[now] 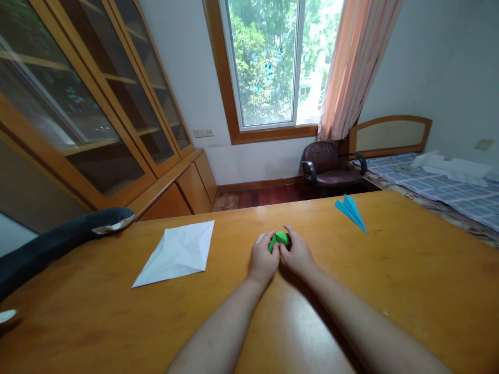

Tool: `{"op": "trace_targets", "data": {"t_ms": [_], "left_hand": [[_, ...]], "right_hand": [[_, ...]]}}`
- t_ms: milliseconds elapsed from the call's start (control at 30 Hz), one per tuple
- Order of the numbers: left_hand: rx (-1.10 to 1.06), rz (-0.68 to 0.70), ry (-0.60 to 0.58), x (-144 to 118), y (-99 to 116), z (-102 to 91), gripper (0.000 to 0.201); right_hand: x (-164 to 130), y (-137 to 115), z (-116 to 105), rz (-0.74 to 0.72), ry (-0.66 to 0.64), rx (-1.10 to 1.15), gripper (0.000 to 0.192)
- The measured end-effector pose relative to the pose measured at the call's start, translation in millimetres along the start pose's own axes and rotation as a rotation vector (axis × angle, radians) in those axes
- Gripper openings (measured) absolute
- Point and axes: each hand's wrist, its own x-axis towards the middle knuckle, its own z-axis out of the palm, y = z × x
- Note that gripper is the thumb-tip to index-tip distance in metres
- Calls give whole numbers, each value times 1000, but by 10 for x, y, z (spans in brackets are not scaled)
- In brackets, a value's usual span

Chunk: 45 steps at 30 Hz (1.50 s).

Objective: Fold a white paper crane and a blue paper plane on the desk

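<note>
Both hands are closed together on one folded green paper piece (279,239), which sits pinched between them just above the wooden table (351,291), near its middle. Left hand (263,261) grips the piece's left side, fingers curled over it; right hand (297,254) grips the right side, thumb beside the left thumb. Much of the paper is hidden by the fingers. A creased white paper sheet (178,253) lies flat to the left, well apart. A blue paper plane (351,211) lies to the right, toward the far edge.
</note>
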Motion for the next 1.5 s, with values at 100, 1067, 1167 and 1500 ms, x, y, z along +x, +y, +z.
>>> {"op": "trace_targets", "data": {"t_ms": [100,1067,1167,1500], "left_hand": [[10,6,-13,2,14,-7,39],[103,-17,-32,3,41,-11,29],[122,-2,-32,10,32,-11,28],[149,96,-83,38,6,-31,38]], "right_hand": [[-5,22,19,-59,-40,22,49],[-3,-56,29,-153,-8,71,37],[-11,-39,56,-103,-26,102,38],[15,-27,12,-4,-72,78,41]]}}
